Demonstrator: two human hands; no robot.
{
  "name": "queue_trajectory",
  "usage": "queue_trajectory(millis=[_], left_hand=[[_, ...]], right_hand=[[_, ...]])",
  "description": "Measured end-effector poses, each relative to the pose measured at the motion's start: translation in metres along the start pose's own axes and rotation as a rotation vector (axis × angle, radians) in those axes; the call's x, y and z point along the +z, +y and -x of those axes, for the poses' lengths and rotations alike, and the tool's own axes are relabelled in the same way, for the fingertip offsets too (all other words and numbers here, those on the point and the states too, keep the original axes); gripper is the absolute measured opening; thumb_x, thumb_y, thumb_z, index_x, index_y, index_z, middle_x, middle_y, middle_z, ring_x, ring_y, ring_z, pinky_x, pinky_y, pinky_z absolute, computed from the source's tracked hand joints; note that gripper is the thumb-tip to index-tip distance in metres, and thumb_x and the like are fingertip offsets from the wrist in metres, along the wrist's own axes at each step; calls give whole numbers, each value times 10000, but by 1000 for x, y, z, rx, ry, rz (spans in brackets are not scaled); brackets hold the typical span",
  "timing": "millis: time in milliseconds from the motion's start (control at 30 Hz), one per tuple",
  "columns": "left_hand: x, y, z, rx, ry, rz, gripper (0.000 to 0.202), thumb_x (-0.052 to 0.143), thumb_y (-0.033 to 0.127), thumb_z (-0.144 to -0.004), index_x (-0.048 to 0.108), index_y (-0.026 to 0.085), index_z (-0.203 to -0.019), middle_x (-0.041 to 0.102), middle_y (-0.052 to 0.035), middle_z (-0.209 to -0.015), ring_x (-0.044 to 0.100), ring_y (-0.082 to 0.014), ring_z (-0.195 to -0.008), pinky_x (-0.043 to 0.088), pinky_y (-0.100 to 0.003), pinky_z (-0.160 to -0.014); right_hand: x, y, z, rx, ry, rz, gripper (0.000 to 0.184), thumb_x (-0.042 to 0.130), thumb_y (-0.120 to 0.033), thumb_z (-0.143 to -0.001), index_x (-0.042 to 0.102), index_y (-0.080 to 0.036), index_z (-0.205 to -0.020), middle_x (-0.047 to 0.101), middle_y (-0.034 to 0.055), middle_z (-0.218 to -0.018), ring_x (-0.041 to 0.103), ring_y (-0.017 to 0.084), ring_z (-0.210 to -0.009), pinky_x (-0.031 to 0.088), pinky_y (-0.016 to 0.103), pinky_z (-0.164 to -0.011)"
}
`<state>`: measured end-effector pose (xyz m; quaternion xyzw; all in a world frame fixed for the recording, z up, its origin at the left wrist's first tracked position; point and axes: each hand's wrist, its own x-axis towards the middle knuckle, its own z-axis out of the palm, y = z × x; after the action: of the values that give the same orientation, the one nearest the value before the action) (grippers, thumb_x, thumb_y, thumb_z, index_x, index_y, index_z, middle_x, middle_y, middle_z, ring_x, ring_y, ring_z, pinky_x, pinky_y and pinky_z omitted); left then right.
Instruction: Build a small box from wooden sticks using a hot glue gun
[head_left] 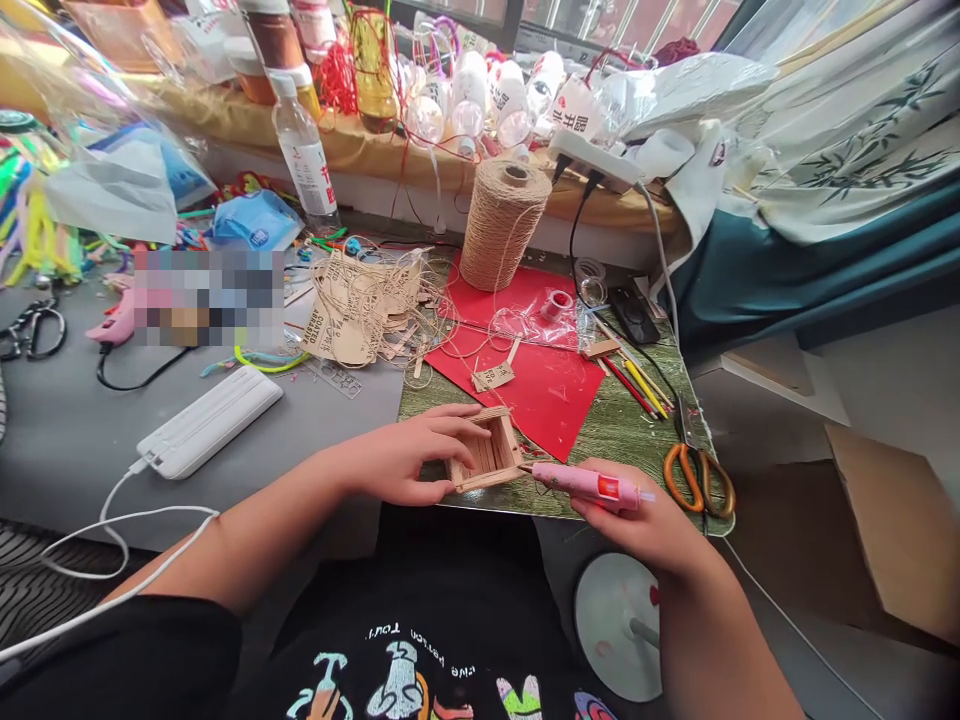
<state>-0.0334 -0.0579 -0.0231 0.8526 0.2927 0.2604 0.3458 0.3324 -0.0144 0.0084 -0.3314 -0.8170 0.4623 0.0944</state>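
Note:
My left hand (427,455) grips the left side of a small open wooden box (491,455) at the table's front edge, its fingers reaching over the rim and into it. The box looks built of thin wooden sticks and its opening faces up. My right hand (630,515) is wrapped round a pink hot glue gun (577,482). The gun points left, and its nozzle meets the box's right front corner or hovers just by it; I cannot tell which. Behind the box, a small printed piece of brown sandpaper (493,375) lies on red card (555,410).
A large twine spool (504,225) stands behind the red card. Orange-handled scissors (699,480) and colored pencils (637,385) lie to the right. Tangled twine and sandpaper scraps (360,310), a white power bank (210,422) and a water bottle (304,160) are on the left.

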Motion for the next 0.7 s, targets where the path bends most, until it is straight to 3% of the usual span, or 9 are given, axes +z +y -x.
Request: queue_trajectory(millis=[167, 700], left_hand=[[2, -2, 1, -22, -8, -25, 399, 708, 152, -839, 713, 251, -1226, 570, -95, -1564, 291, -350, -1614, 362, -586, -1291], [4, -3, 0, -35, -26, -48, 379, 694, 175, -868, 706, 245, -1240, 562, -83, -1569, 267, -340, -1622, 345, -578, -1301]], right_hand=[[-5, 4, 8, 0, 13, 11, 404, 582, -362, -1044, 688, -287, -1426, 771, 94, -1132, 721, 278, -1054, 607, 389, -913], [-6, 5, 6, -23, -54, -30, 420, 588, -269, -1020, 688, -309, -1426, 778, 71, -1235, 747, 251, -1078, 607, 352, -939]])
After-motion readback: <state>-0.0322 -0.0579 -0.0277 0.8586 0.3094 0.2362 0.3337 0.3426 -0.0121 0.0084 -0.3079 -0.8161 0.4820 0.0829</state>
